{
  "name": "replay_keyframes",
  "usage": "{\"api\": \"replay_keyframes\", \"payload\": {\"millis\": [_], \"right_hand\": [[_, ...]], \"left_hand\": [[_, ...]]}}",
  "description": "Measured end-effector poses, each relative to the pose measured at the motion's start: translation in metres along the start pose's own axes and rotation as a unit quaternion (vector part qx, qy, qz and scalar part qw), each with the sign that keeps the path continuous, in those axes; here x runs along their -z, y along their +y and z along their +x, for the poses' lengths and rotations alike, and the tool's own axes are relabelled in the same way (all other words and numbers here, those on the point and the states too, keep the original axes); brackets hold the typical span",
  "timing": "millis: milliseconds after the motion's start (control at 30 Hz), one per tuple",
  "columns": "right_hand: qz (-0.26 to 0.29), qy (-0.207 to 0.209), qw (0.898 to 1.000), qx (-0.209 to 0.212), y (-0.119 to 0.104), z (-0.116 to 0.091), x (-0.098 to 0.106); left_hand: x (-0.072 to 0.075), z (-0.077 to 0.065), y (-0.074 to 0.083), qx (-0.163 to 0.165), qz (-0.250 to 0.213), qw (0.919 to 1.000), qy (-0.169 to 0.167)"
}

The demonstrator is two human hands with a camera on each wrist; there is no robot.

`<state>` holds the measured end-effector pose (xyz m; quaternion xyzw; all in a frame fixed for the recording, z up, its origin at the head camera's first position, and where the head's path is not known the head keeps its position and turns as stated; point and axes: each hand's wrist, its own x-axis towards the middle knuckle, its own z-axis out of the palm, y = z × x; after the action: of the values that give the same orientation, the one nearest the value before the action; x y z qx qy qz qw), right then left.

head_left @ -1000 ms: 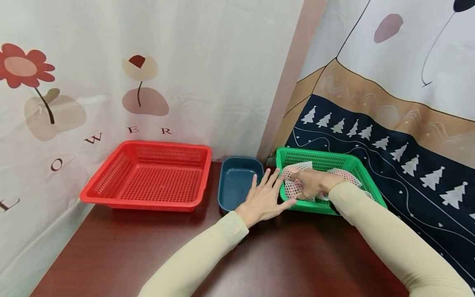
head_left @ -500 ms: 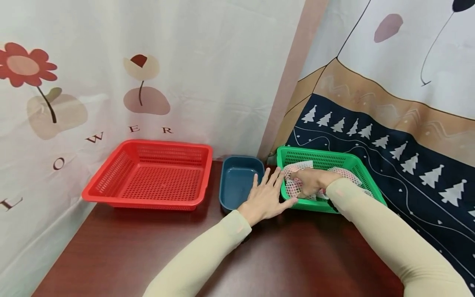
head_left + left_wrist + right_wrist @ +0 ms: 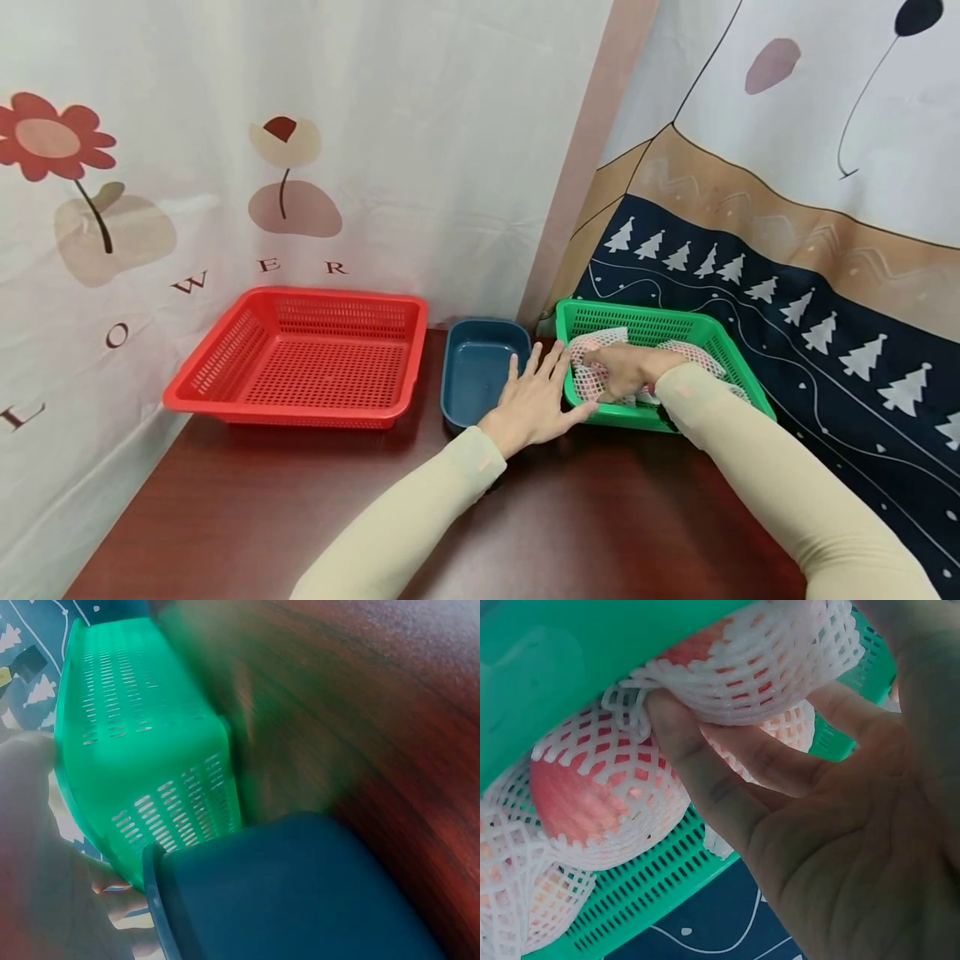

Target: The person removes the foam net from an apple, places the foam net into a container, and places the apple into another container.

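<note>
My right hand point(image 3: 630, 368) reaches down into the green plastic basket point(image 3: 645, 312) at the right of the head view. Its fingers curl round a red apple in a white foam net point(image 3: 761, 679), at the basket's left end. Beside it in the right wrist view lies another netted apple point(image 3: 581, 799), with more netted fruit at the lower left. My left hand point(image 3: 530, 407) has its fingers spread straight over the right rim of a dark blue tub point(image 3: 476, 371), fingertips at the green basket's left rim. The left wrist view shows this hand beside the basket's outer wall point(image 3: 142, 750).
A larger red slotted basket point(image 3: 326, 367) stands left of the blue tub, with nothing in it. All three containers are on a dark reddish-brown table point(image 3: 570, 525). Printed curtains point(image 3: 420, 167) hang close behind them.
The head view shifts slightly. Both hands stay almost where they were, the right on the netted apple and the left over the tub and basket rims.
</note>
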<state>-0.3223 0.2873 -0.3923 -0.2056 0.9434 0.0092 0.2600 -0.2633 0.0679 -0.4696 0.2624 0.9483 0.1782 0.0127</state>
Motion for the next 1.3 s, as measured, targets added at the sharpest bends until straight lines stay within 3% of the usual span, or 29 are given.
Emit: {"api": "replay_keyframes", "payload": {"millis": [433, 767, 967, 1300], "right_hand": [[0.006, -0.012, 1.0, 0.007, 0.005, 0.002, -0.001], [0.021, 0.005, 1.0, 0.015, 0.009, 0.001, 0.001], [0.057, 0.015, 0.998, 0.016, 0.011, -0.008, 0.002], [0.051, 0.048, 0.997, 0.015, 0.01, -0.024, 0.009]], "left_hand": [[0.0, -0.001, 0.001, 0.003, -0.004, 1.0, -0.006], [-0.001, -0.001, 0.002, 0.001, 0.007, 1.0, 0.001], [-0.001, -0.002, 0.002, 0.003, 0.006, 1.0, -0.004], [-0.001, 0.001, 0.001, 0.005, 0.009, 0.9999, -0.004]]}}
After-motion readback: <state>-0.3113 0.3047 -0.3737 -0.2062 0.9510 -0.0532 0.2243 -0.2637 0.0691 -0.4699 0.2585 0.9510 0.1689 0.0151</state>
